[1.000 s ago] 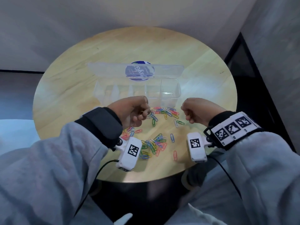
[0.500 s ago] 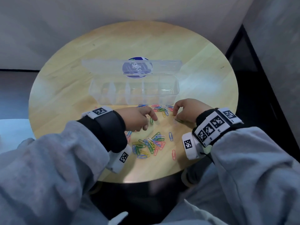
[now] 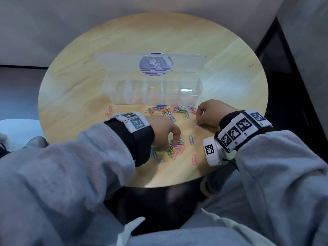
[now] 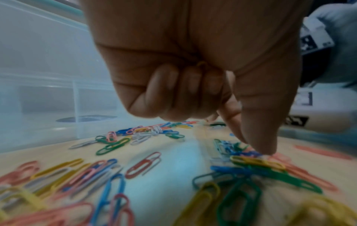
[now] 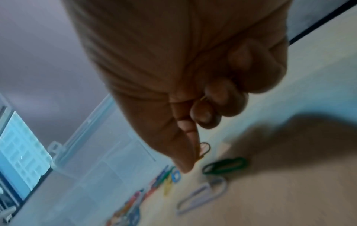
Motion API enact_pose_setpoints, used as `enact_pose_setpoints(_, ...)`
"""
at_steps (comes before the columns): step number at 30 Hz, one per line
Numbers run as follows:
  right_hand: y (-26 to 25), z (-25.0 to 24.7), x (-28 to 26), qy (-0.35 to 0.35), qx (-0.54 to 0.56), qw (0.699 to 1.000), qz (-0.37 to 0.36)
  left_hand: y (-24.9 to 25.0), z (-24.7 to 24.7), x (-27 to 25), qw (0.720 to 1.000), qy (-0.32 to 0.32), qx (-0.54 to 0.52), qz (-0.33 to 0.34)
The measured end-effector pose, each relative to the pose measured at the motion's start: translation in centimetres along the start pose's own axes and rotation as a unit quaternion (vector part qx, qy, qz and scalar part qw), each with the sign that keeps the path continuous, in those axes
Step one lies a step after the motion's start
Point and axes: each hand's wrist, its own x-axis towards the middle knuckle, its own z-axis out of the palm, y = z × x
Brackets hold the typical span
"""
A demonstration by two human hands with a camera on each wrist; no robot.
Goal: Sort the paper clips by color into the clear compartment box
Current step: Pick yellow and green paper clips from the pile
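We see a clear box (image 3: 152, 89) lying open on the round table (image 3: 71, 89), its lid (image 3: 124, 59) folded back on the far side, and we take the box as our landmark. Through its near wall we make out dividers and no clips that we can be sure of inside. The clips (image 3: 168, 110) lie loose on the table on the near side of the box: one band of mixed colours just beside its near wall, two pink ones off the near left corner, and a second heap (image 3: 170, 150) farther toward us. Our left hand (image 3: 163, 132) is over that second heap, on the near side of the box and well apart from it; in the left wrist view the outer fingers (image 4: 173, 91) are curled into the palm with a bit of yellow wire showing between them, while the thumb tip (image 4: 264, 146) presses down on blue and yellow clips. Our right hand (image 3: 213, 112) sits near the box's near right corner, just short of touching it, fingers curled in; in the right wrist view the thumb and forefinger are pinched together on a small clip (image 5: 203, 149), though the blur keeps us from telling its colour. A green clip (image 5: 225, 165) and a pale one (image 5: 203, 197) lie on the table just below that pinch. Grey sleeves (image 3: 62, 174) and marker bands (image 3: 241, 128) cover both wrists.
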Motion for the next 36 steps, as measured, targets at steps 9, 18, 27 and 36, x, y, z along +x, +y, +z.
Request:
enact_pose_setpoints(9,0.2,-0.7,-0.1,-0.051,0.241,0.969,0.022,0.0,1.2,0.8,1.000,0.006,0.014,-0.009)
enact_pose_setpoints(18,-0.1,0.0,0.3,-0.076,0.344,0.936,0.009,-2.6,-0.2,-0.2,0.981,0.038,-0.190,-0.025)
enact_pose_setpoints(27,-2.0,0.0,0.3,-0.021,0.137,0.990,-0.005,-5.4,-1.0,-1.8,0.719,0.075,-0.686,-0.077)
enact_pose_setpoints(36,-3.1,0.8,0.3,-0.012,0.085,0.996,-0.008,-6.0,-0.8,-2.6,0.661,0.031,-0.749,-0.028)
